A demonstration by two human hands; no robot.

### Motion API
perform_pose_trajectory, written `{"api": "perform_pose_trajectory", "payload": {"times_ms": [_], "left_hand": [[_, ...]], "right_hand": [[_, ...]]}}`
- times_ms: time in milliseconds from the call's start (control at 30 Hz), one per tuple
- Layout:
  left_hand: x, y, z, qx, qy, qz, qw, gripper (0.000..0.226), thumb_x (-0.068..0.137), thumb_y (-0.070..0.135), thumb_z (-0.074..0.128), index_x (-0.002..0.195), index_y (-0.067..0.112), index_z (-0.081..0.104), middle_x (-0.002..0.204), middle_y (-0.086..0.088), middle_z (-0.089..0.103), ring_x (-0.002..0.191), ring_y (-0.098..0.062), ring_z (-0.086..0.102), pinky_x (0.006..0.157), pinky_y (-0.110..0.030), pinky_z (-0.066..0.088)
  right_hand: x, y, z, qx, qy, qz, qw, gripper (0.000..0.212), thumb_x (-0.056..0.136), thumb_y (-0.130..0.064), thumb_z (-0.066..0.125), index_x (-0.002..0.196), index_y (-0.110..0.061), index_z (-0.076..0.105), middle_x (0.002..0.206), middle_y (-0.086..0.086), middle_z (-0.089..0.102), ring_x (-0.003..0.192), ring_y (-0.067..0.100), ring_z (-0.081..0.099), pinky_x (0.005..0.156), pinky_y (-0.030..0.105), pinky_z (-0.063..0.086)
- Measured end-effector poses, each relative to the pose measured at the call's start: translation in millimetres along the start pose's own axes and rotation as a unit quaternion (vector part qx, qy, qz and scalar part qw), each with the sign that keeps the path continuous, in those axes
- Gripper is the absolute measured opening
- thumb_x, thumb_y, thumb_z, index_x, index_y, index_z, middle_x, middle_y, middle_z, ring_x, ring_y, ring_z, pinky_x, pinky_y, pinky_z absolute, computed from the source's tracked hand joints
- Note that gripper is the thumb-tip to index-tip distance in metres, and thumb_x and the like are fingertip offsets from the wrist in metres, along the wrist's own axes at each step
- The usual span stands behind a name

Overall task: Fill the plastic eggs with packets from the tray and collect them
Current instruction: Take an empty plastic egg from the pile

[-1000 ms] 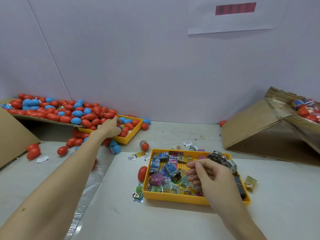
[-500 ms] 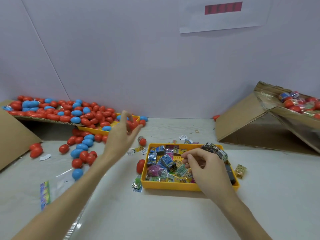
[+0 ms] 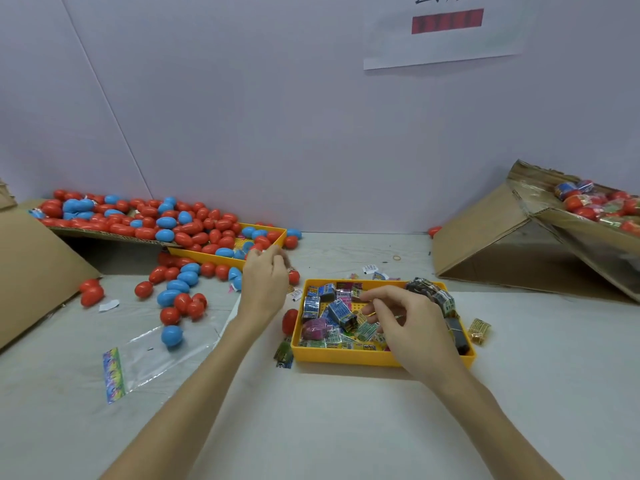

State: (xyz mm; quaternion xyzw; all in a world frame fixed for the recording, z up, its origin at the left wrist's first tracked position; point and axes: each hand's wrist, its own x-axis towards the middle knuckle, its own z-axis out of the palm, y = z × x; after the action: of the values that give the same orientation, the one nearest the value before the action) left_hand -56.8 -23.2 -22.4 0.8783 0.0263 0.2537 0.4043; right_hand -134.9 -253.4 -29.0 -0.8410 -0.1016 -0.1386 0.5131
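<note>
A big pile of red and blue plastic eggs (image 3: 145, 221) lies at the far left of the bench (image 3: 346, 427), on a cardboard ramp (image 3: 38, 268) and in a far yellow tray (image 3: 277, 237); more eggs have spilled onto the bench near its left edge; these look empty, so I think most of the job is still to do. At the far right corner a cardboard box (image 3: 519, 237) holds a small heap of eggs (image 3: 602, 207); those look like the finished ones, and there are far fewer of them. In the middle of the bench sits the near yellow tray (image 3: 346, 355), still quite full of packets (image 3: 341, 313); a few packets lie loose around it; one red egg (image 3: 289, 321) rests just beside its left wall. The right hand (image 3: 408, 318) is over the tray, fingers curled, pinching something thin and yellow, likely a packet. The left hand (image 3: 265, 282) is near the far tray with fingers curled; I cannot tell if it holds an egg.
</note>
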Motion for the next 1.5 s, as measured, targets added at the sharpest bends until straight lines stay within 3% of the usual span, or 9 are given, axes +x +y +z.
{"api": "perform_pose_trajectory", "payload": {"times_ms": [133,233,400,567,767,900,1067,1267,1500], "left_hand": [[33.8,-18.7,15.6,0.211,-0.143,-0.094,0.962,0.044,0.099,0.05,0.058,0.098,0.007,0.06,0.116,-0.025,0.056,0.115,-0.036,0.053,0.078,-0.038,0.042],[46.6,-18.1,23.8,0.264,-0.15,-0.061,0.951,0.039,0.097,0.045,0.063,0.098,0.006,0.059,0.113,-0.026,0.061,0.113,-0.038,0.056,0.073,-0.039,0.042],[59.7,56.6,45.6,0.037,-0.13,0.005,0.991,0.028,0.095,0.042,0.07,0.085,0.016,0.064,0.077,-0.003,0.061,0.073,-0.02,0.054,0.057,-0.03,0.037],[71.0,202.5,108.1,-0.263,-0.224,0.015,0.938,0.02,0.087,0.029,0.082,0.104,0.023,0.073,0.08,0.0,0.056,0.064,-0.014,0.048,0.06,-0.027,0.042],[55.4,298.8,173.1,-0.181,-0.345,0.047,0.92,0.071,0.095,0.039,0.072,0.152,0.009,0.042,0.14,-0.008,0.052,0.119,-0.023,0.057,0.094,-0.036,0.052],[35.7,253.2,163.7,-0.164,-0.339,0.045,0.925,0.051,0.106,0.015,0.053,0.154,0.009,0.039,0.137,-0.017,0.055,0.129,-0.037,0.056,0.104,-0.043,0.048],[8.6,140.9,88.4,-0.162,-0.238,0.042,0.957,0.028,0.104,0.026,0.059,0.123,0.018,0.041,0.097,0.002,0.059,0.072,-0.012,0.058,0.059,-0.016,0.049],[-32.6,48.2,7.8,-0.107,-0.151,0.062,0.981,0.019,0.087,0.044,0.075,0.097,0.033,0.064,0.096,0.012,0.068,0.087,0.001,0.064,0.067,-0.015,0.053],[-52.5,23.4,-11.4,-0.161,-0.108,0.099,0.976,0.02,0.093,0.029,0.073,0.111,0.039,0.071,0.104,0.012,0.075,0.097,-0.008,0.071,0.082,-0.021,0.058]], "right_hand": [[0.0,-1.3,-2.4,0.009,0.005,0.014,1.0,0.027,0.102,-0.01,0.056,0.099,-0.028,0.075,0.082,-0.012,0.074,0.082,-0.001,0.07,0.065,0.014,0.053],[-0.5,-3.2,-4.1,0.003,0.006,0.023,1.0,0.026,0.103,-0.01,0.055,0.098,-0.027,0.075,0.081,-0.012,0.073,0.082,-0.002,0.069,0.065,0.014,0.053],[-2.0,-7.9,-3.4,-0.008,-0.005,0.042,0.999,0.024,0.104,-0.014,0.054,0.1,-0.027,0.074,0.084,-0.012,0.072,0.081,0.004,0.069,0.072,0.023,0.059],[-1.3,-10.0,-4.1,-0.021,-0.016,0.056,0.998,0.028,0.104,-0.015,0.051,0.093,-0.033,0.07,0.084,-0.014,0.072,0.081,0.002,0.068,0.073,0.016,0.055],[-1.6,-5.8,-11.7,-0.072,0.002,0.096,0.993,0.046,0.096,-0.006,0.055,0.061,-0.03,0.037,0.054,-0.014,0.054,0.068,-0.035,0.04,0.059,-0.002,0.035],[1.1,-4.5,-11.9,-0.071,-0.01,0.069,0.995,0.038,0.1,-0.011,0.05,0.067,-0.032,0.05,0.062,-0.031,0.06,0.066,-0.018,0.056,0.056,0.005,0.039],[1.4,-3.8,-13.0,-0.099,-0.001,0.071,0.992,0.028,0.104,-0.011,0.049,0.107,-0.025,0.073,0.105,-0.009,0.071,0.09,0.008,0.066,0.083,0.029,0.056],[4.1,2.2,-13.7,-0.168,-0.009,0.042,0.985,0.018,0.096,-0.018,0.07,0.112,-0.026,0.075,0.107,-0.014,0.064,0.098,0.002,0.058,0.095,0.022,0.051],[9.7,1.1,-10.1,-0.197,-0.103,0.063,0.973,0.032,0.086,-0.041,0.08,0.115,-0.029,0.075,0.101,-0.019,0.056,0.1,0.005,0.055,0.087,0.024,0.046]]}}
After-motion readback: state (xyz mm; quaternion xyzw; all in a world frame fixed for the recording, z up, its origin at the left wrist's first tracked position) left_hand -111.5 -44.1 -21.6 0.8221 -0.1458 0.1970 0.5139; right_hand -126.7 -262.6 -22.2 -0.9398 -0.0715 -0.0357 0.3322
